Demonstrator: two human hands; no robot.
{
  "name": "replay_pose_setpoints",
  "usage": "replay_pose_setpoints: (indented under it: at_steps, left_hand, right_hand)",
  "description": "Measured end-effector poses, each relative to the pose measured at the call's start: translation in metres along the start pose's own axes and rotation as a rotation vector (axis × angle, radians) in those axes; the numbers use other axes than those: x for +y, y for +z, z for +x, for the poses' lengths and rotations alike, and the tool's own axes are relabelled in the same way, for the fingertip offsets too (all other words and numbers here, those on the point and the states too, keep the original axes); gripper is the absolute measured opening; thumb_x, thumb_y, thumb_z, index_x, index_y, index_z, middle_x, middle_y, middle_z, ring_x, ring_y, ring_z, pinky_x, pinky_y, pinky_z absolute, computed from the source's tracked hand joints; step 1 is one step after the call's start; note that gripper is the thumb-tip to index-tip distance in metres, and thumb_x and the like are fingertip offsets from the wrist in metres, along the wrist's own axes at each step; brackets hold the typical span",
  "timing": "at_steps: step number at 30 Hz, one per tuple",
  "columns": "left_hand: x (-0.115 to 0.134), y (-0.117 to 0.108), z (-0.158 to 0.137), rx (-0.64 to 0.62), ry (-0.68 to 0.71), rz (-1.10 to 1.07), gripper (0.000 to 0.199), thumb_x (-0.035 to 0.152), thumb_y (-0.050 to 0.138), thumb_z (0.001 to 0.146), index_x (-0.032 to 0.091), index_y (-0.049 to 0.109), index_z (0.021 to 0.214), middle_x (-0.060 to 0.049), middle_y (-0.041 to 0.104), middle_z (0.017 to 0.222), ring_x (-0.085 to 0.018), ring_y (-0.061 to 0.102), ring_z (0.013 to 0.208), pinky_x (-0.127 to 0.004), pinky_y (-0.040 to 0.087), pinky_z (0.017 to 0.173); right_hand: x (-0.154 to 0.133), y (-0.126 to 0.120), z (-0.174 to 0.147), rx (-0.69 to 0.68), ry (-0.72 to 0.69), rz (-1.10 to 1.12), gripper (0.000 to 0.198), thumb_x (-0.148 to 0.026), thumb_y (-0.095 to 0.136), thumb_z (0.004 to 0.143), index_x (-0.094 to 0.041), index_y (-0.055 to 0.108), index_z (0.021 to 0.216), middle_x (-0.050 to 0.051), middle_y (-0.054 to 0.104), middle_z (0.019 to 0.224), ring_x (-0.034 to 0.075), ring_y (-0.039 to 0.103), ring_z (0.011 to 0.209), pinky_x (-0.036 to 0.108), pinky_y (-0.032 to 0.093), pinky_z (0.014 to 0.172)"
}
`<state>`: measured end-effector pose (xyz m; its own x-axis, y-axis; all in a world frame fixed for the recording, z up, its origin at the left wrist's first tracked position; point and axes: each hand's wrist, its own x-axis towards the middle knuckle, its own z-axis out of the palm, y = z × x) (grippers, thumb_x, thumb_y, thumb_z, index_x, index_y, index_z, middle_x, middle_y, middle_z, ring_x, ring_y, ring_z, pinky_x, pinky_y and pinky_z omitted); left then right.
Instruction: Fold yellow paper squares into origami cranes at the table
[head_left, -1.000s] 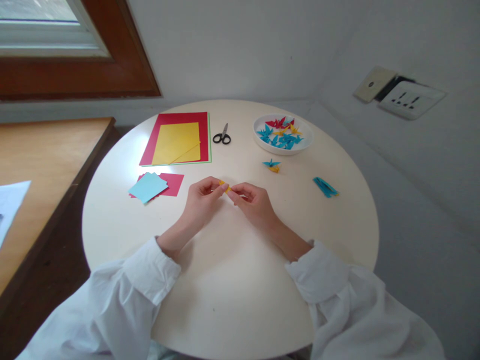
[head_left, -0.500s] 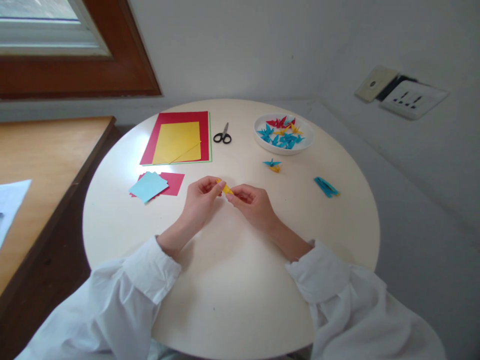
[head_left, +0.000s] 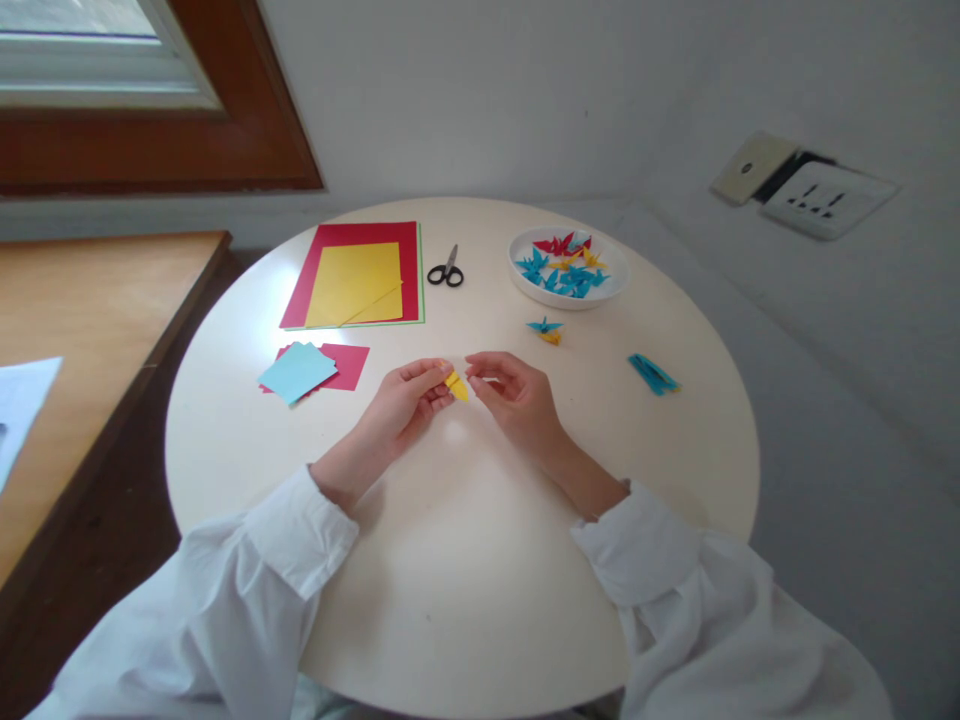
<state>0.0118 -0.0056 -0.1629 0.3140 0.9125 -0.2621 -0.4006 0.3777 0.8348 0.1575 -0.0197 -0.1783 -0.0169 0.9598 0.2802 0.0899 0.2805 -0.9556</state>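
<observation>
Between thumb and fingers, my left hand (head_left: 411, 400) pinches a small piece of folded yellow paper (head_left: 457, 386) above the middle of the round table (head_left: 465, 600). Part of the paper is hidden by the fingers. Just to the right, my right hand (head_left: 517, 400) is held with fingers curved and thumb apart, its tips near the paper but not touching it. Beyond the right hand lie a blue folded crane (head_left: 544, 326) and a yellow folded piece (head_left: 551, 339), close together.
At the back right stands a white dish (head_left: 529, 288) of folded cranes. Scissors (head_left: 447, 270) lie beside red and yellow sheets (head_left: 360, 280). Light-blue squares (head_left: 298, 374) overlap a red paper (head_left: 349, 368) at left. Blue folded strips (head_left: 652, 374) lie at right.
My right hand has let go of the yellow paper and drawn slightly to the right. The paper stays in my left hand, now turned with its pointed end toward the lower right.
</observation>
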Motion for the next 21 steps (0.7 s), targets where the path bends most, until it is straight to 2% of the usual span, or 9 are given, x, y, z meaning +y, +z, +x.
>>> replay_pose_setpoints:
  at_steps: [3,5,7,10,13,15,18,21]
  left_hand:
    - [0.0004,0.0010,-0.0015,-0.011,-0.027,-0.031,0.010,0.017,0.069,0.067,0.013,0.061,0.070,0.001,0.056,0.066,-0.006,0.054,0.061,-0.018,0.043,0.059]
    - [0.0001,0.0015,-0.0022,-0.038,-0.047,-0.022,0.013,0.017,0.070,0.067,0.014,0.060,0.075,0.001,0.057,0.068,-0.006,0.055,0.061,-0.018,0.043,0.059]
    - [-0.0008,0.0018,-0.0024,-0.068,-0.068,0.010,0.015,0.017,0.069,0.068,0.015,0.059,0.079,0.002,0.056,0.069,-0.005,0.054,0.059,-0.018,0.043,0.059]
    - [-0.0017,0.0021,-0.0024,-0.028,0.028,0.153,0.012,0.022,0.064,0.073,0.017,0.059,0.082,0.002,0.056,0.069,-0.007,0.052,0.059,-0.020,0.043,0.059]
    - [0.0000,0.0028,-0.0034,0.092,0.271,0.437,0.013,0.028,0.060,0.075,0.018,0.062,0.084,0.000,0.060,0.077,-0.011,0.055,0.070,-0.023,0.045,0.065]
    - [0.0017,0.0032,-0.0049,0.101,0.388,0.586,0.016,0.029,0.061,0.075,0.018,0.064,0.086,-0.002,0.063,0.084,-0.014,0.057,0.079,-0.025,0.045,0.071]
    - [0.0023,0.0034,-0.0069,0.067,0.438,0.641,0.017,0.030,0.064,0.072,0.016,0.065,0.082,-0.005,0.066,0.085,-0.017,0.060,0.080,-0.027,0.046,0.073]
    - [0.0005,0.0027,-0.0070,0.084,0.477,0.670,0.014,0.030,0.065,0.071,0.016,0.065,0.075,-0.003,0.065,0.075,-0.015,0.058,0.069,-0.026,0.045,0.065]
  right_hand:
    - [-0.0006,-0.0013,-0.0004,-0.036,-0.154,-0.073,0.018,-0.019,0.062,0.072,-0.024,0.067,0.089,0.004,0.065,0.096,0.015,0.060,0.091,0.029,0.050,0.075]
    - [-0.0015,-0.0015,-0.0009,-0.038,-0.236,-0.125,0.014,-0.016,0.063,0.072,-0.024,0.068,0.081,0.003,0.065,0.091,0.016,0.059,0.090,0.032,0.048,0.080]
    - [-0.0027,-0.0012,-0.0013,-0.009,-0.256,-0.157,0.008,-0.018,0.065,0.071,-0.024,0.068,0.075,0.003,0.065,0.088,0.016,0.060,0.088,0.034,0.047,0.083]
    - [-0.0046,-0.0004,-0.0011,0.038,-0.181,-0.147,0.003,-0.025,0.066,0.071,-0.023,0.066,0.074,0.003,0.067,0.085,0.017,0.060,0.085,0.032,0.048,0.076]
    - [-0.0067,0.0002,0.0000,0.085,-0.049,-0.097,0.007,-0.027,0.065,0.072,-0.020,0.065,0.073,0.002,0.068,0.078,0.016,0.061,0.076,0.029,0.048,0.068]
    - [-0.0081,0.0003,0.0006,0.102,0.018,-0.066,0.008,-0.027,0.065,0.071,-0.019,0.066,0.072,0.002,0.068,0.074,0.015,0.061,0.070,0.028,0.047,0.065]
    - [-0.0097,0.0003,0.0010,0.097,0.061,-0.043,0.010,-0.028,0.067,0.069,-0.018,0.066,0.069,0.002,0.069,0.072,0.014,0.060,0.067,0.028,0.047,0.064]
    - [-0.0096,0.0007,0.0007,0.080,0.076,-0.018,0.013,-0.031,0.068,0.067,-0.018,0.066,0.067,0.002,0.069,0.070,0.014,0.060,0.066,0.028,0.048,0.063]
